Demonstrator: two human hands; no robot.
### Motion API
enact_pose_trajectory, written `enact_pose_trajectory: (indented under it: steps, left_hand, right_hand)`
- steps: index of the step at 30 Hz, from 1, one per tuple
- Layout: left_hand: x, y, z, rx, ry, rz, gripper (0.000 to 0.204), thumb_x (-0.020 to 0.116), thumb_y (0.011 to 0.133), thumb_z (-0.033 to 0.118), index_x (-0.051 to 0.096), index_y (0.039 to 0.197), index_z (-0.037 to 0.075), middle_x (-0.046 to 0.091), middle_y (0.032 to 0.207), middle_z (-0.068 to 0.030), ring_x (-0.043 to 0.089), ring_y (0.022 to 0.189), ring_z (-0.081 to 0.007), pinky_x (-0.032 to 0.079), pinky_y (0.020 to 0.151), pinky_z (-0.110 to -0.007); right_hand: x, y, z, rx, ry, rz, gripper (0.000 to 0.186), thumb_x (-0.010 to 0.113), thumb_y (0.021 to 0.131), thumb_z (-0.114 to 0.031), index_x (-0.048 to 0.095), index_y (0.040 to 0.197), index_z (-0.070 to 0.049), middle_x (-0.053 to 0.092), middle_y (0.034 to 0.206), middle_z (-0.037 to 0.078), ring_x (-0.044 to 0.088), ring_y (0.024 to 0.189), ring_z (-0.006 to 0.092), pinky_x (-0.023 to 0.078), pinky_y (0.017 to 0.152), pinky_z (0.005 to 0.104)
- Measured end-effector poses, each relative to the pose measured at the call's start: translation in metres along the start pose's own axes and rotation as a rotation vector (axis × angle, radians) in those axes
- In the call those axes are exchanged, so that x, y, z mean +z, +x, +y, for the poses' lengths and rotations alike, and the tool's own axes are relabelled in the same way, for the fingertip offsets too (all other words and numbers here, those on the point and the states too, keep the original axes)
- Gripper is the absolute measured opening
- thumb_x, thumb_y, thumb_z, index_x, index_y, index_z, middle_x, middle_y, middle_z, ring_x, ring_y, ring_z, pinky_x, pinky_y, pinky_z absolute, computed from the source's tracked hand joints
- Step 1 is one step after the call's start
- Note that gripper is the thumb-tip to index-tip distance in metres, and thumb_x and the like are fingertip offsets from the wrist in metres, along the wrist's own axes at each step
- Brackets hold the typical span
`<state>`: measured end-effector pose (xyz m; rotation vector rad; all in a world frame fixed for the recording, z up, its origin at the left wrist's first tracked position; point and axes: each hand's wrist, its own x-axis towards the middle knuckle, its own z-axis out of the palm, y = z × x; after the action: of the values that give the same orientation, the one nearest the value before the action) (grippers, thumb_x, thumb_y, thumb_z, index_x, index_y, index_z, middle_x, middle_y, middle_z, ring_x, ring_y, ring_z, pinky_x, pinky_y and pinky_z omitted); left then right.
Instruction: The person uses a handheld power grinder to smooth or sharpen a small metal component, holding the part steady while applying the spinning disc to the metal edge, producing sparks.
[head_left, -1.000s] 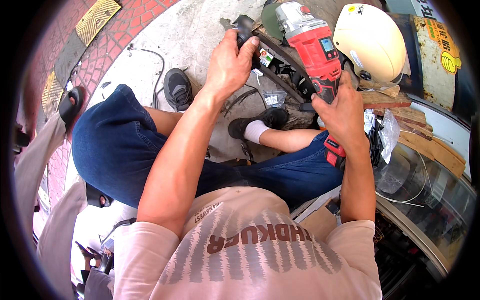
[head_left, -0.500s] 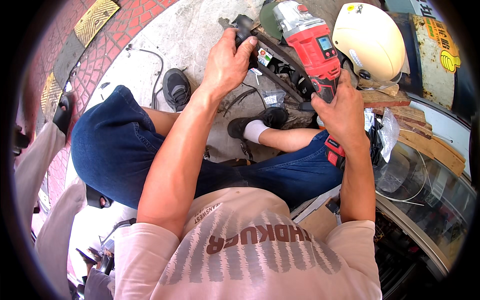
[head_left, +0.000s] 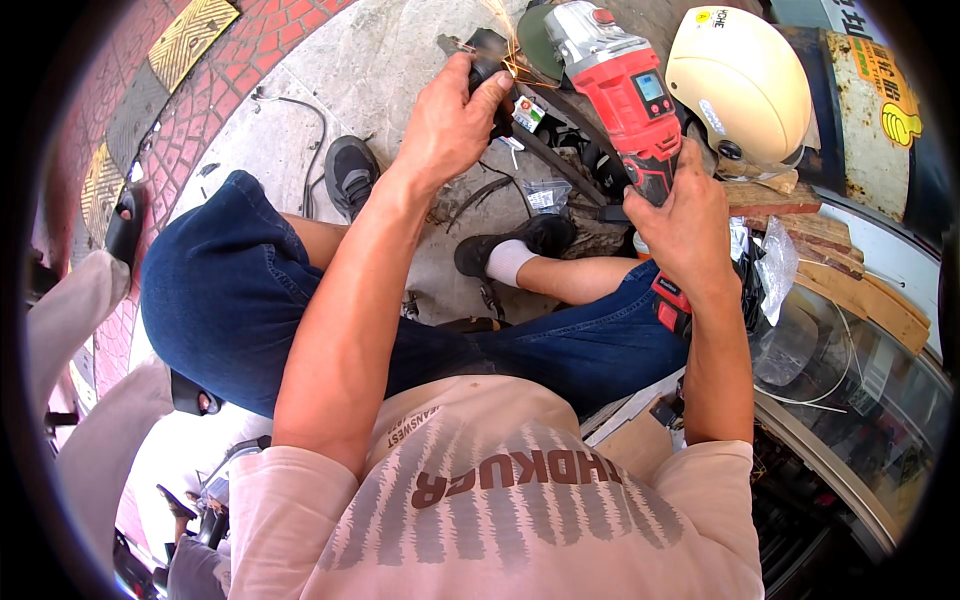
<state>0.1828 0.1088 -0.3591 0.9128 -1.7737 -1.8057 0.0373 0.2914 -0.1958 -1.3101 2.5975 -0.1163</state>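
Note:
My right hand (head_left: 685, 220) is wrapped round the handle of a red angle grinder (head_left: 622, 95) with a silver head and a small lit screen. Its red battery (head_left: 672, 305) shows below my wrist. A greenish disc (head_left: 538, 42) sits at the grinder's far end. Closed in my left hand (head_left: 445, 125) is a dark, uneven part (head_left: 488, 42), its exact kind unclear. Thin orange sparks (head_left: 512, 48) fly up between this part and the disc. The exact contact spot is hard to make out.
A cream helmet (head_left: 738, 85) stands right of the grinder, above stacked wood boards (head_left: 780, 197). Dark bars (head_left: 560, 160), a clear plastic bag (head_left: 547, 195) and a black cable (head_left: 322, 140) lie on the concrete. A glass case (head_left: 860, 385) is at right; another person's legs (head_left: 85, 300) are at left.
Sparks have appeared between the dark part and the disc. Both hands keep nearly the same place and hold. The other person's legs at left have shifted slightly.

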Motion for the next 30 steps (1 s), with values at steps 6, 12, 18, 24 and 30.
enact_pose_trajectory:
  steps: [6, 12, 18, 24, 30]
  left_hand:
    - [-0.002, 0.0, 0.002, 0.004, 0.02, -0.005, 0.032, 0.061, 0.111, 0.032, 0.061, 0.11, 0.0, 0.074, 0.088, -0.0073, 0.066, 0.081, -0.0135, 0.053, 0.075, -0.031]
    - [-0.002, -0.002, 0.005, 0.003, 0.015, 0.015, 0.033, 0.062, 0.11, 0.032, 0.061, 0.11, -0.001, 0.074, 0.088, -0.0076, 0.067, 0.081, -0.0136, 0.053, 0.075, -0.031]
    - [0.002, -0.001, 0.003, 0.016, -0.024, 0.035, 0.035, 0.064, 0.108, 0.032, 0.061, 0.11, -0.002, 0.074, 0.087, -0.0102, 0.068, 0.081, -0.0185, 0.053, 0.075, -0.034]
    - [0.001, -0.002, 0.003, 0.023, 0.004, 0.047, 0.038, 0.065, 0.106, 0.034, 0.062, 0.111, -0.003, 0.075, 0.086, -0.0125, 0.07, 0.08, -0.0237, 0.054, 0.075, -0.038]
    - [0.004, -0.005, 0.006, 0.015, -0.006, 0.06, 0.034, 0.062, 0.11, 0.033, 0.061, 0.11, -0.001, 0.074, 0.086, -0.0064, 0.063, 0.078, -0.0122, 0.051, 0.072, -0.03]
  right_hand:
    - [0.001, 0.001, 0.0, -0.012, 0.001, 0.002, 0.044, 0.077, 0.08, -0.016, 0.053, 0.108, 0.007, 0.068, 0.074, 0.028, 0.071, 0.077, 0.0498, 0.057, 0.076, 0.0553]
    - [0.001, -0.001, -0.003, 0.027, 0.051, -0.003, 0.045, 0.076, 0.08, -0.015, 0.056, 0.114, 0.005, 0.068, 0.071, 0.024, 0.071, 0.071, 0.0438, 0.057, 0.072, 0.0516]
    - [0.009, -0.004, 0.007, 0.018, 0.111, 0.071, 0.047, 0.08, 0.078, -0.014, 0.061, 0.119, 0.001, 0.07, 0.084, 0.016, 0.062, 0.06, 0.0268, 0.052, 0.064, 0.0395]
    - [0.006, 0.0, 0.002, 0.019, 0.097, 0.044, 0.042, 0.075, 0.08, -0.016, 0.057, 0.111, 0.004, 0.068, 0.07, 0.023, 0.071, 0.068, 0.0423, 0.057, 0.07, 0.0503]
    - [0.005, 0.001, 0.002, -0.024, 0.035, 0.066, 0.042, 0.075, 0.079, -0.017, 0.055, 0.108, 0.006, 0.068, 0.071, 0.027, 0.071, 0.073, 0.0479, 0.057, 0.072, 0.0532]
